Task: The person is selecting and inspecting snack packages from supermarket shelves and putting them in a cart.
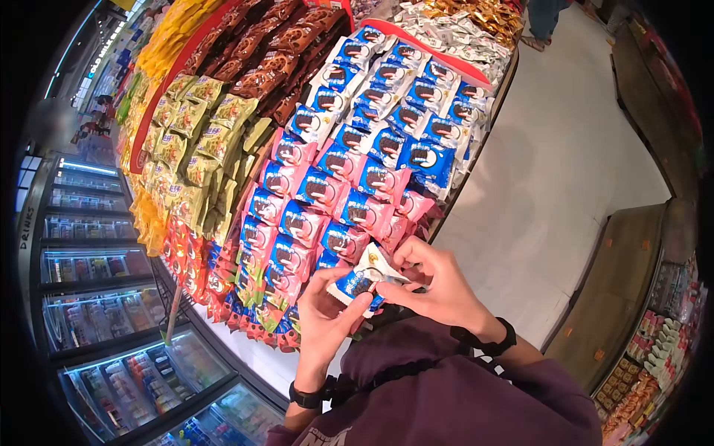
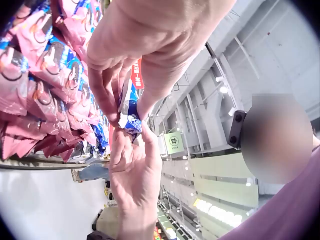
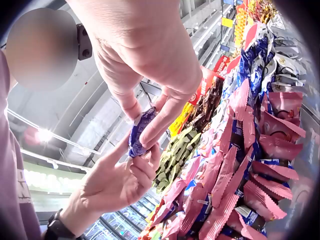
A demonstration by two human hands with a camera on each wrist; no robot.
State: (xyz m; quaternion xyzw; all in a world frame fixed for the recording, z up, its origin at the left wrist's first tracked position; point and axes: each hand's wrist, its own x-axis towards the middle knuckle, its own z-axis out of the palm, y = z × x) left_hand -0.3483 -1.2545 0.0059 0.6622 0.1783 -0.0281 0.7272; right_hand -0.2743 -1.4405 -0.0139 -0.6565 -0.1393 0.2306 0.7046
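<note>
A small blue and white cookie packet (image 1: 362,280) is held between both hands in front of the display. My left hand (image 1: 327,316) grips its lower end with thumb and curled fingers. My right hand (image 1: 431,286) pinches its upper end. In the left wrist view the packet (image 2: 129,111) sits between the fingertips of both hands. Seen from the right wrist, the blue packet (image 3: 139,132) is pinched by the right hand (image 3: 150,75) above and the left hand (image 3: 117,182) below. Both wrists wear black bands.
A sloping shop display holds rows of pink packets (image 1: 312,215), blue packets (image 1: 401,111), green-yellow packets (image 1: 193,141) and brown snack bags (image 1: 260,59). A glass-fronted drinks cooler (image 1: 97,297) stands at left. A pale floor aisle (image 1: 565,171) runs right, with low shelves (image 1: 654,327) beyond.
</note>
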